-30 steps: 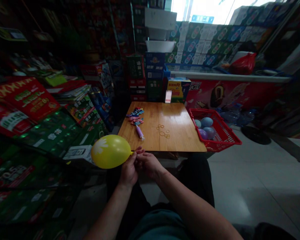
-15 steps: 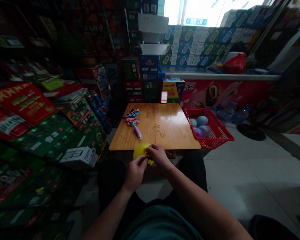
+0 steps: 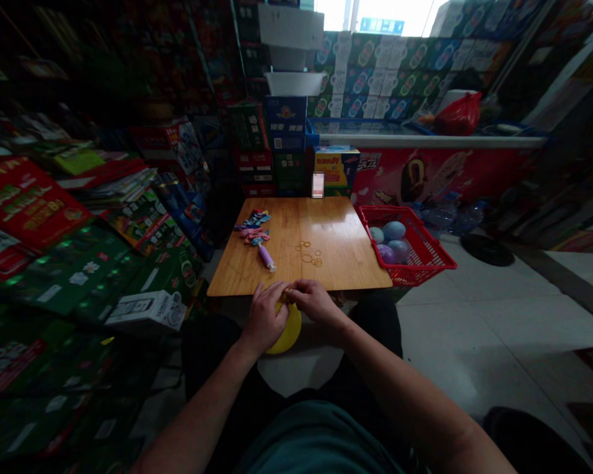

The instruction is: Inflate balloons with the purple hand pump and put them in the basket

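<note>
A blown-up yellow balloon [image 3: 289, 333] hangs just in front of the table's near edge, partly covered by my fingers. My left hand [image 3: 264, 317] is closed around its upper end, the back of the hand facing up. Close against it, my right hand [image 3: 315, 301] pinches at the balloon's neck; the exact fingertip contact is hard to see. Beyond my hands, a purple balloon pump [image 3: 265, 257] lies on the wooden table [image 3: 286, 220]. A pile of uninflated balloons [image 3: 254, 229] is behind it. Several rubber bands [image 3: 307, 259] lie scattered to the right of the pump.
A red basket [image 3: 427, 257] at the table's right holds several inflated balloons [image 3: 394, 230]. A phone [image 3: 317, 185] stands at the table's far edge against boxes. Stacked green cartons [image 3: 54, 276] crowd the left; a red-fronted freezer [image 3: 390, 174] stands behind.
The yellow balloon has swung from beyond my fingers to below them, nearer my body. My left hand has turned over and moved up around its neck. The view has shifted slightly.
</note>
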A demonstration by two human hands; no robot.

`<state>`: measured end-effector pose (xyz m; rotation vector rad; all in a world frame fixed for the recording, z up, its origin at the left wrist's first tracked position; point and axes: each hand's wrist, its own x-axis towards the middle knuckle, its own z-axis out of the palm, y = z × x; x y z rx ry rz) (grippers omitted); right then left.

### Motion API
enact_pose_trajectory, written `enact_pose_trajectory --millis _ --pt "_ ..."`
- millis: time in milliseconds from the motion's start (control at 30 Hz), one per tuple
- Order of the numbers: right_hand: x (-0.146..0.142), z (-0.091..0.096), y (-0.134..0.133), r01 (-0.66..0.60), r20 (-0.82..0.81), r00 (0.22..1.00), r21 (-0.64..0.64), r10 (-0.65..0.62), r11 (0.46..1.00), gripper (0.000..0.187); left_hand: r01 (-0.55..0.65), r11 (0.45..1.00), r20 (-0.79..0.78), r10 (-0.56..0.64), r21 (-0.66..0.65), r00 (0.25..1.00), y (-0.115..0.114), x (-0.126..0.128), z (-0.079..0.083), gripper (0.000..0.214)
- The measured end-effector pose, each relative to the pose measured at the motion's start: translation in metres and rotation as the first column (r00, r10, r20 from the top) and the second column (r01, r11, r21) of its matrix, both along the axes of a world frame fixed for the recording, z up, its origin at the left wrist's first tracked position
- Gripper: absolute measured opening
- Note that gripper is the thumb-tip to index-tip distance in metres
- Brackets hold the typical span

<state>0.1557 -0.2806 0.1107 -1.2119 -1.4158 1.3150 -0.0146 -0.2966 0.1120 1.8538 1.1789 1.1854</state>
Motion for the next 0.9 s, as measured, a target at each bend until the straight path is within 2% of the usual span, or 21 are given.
enact_pose_trajectory --millis 67,133,267,467,533,600,733,800,900 --pt "0.004 -0.005 0.004 0.029 0.016 0.999 -0.034 -0.029 0.999 0.015 -0.028 0.995 0.148 0.042 -0.093 0.988 0.003 0.002 0.000 0.040" --pt "0.006 -0.009 0.007 0.035 0.012 0.999 -0.057 -0.034 0.998 0.014 -0.025 0.990 0.172 0.049 -0.140 0.984 0.006 0.002 -0.001 0.031" --pt "0.009 -0.015 0.016 0.004 -0.010 1.000 -0.098 -0.005 0.995 0.016 0.010 0.988 0.103 0.006 -0.154 0.995 0.018 -0.002 -0.004 0.013" --pt "0.009 -0.025 0.037 -0.096 -0.020 0.995 -0.181 0.094 0.979 0.017 0.040 0.999 -0.035 -0.041 -0.035 0.999 0.038 -0.012 -0.012 0.011" --pt "0.010 -0.029 0.048 -0.124 0.035 0.991 -0.191 0.133 0.974 0.020 0.023 0.999 -0.079 -0.025 -0.025 0.997 0.045 -0.014 -0.015 0.009" --pt "0.016 -0.034 0.065 -0.098 0.173 0.976 -0.177 0.129 0.979 0.023 -0.013 0.999 -0.097 0.010 -0.036 0.995 0.051 -0.015 -0.017 0.009" --pt "0.048 -0.042 0.121 0.098 0.465 0.884 -0.090 -0.045 0.991 0.023 -0.071 0.989 -0.049 0.065 -0.132 0.997 0.063 -0.016 -0.022 0.008" --pt "0.068 -0.046 0.151 0.194 0.590 0.793 -0.015 -0.148 0.981 0.021 -0.079 0.978 -0.039 0.072 -0.191 0.997 0.069 -0.017 -0.024 0.008" --pt "0.091 -0.052 0.188 0.228 0.727 0.661 0.042 -0.186 0.973 0.024 -0.084 0.966 -0.038 0.077 -0.245 0.996 0.079 -0.018 -0.026 0.009"
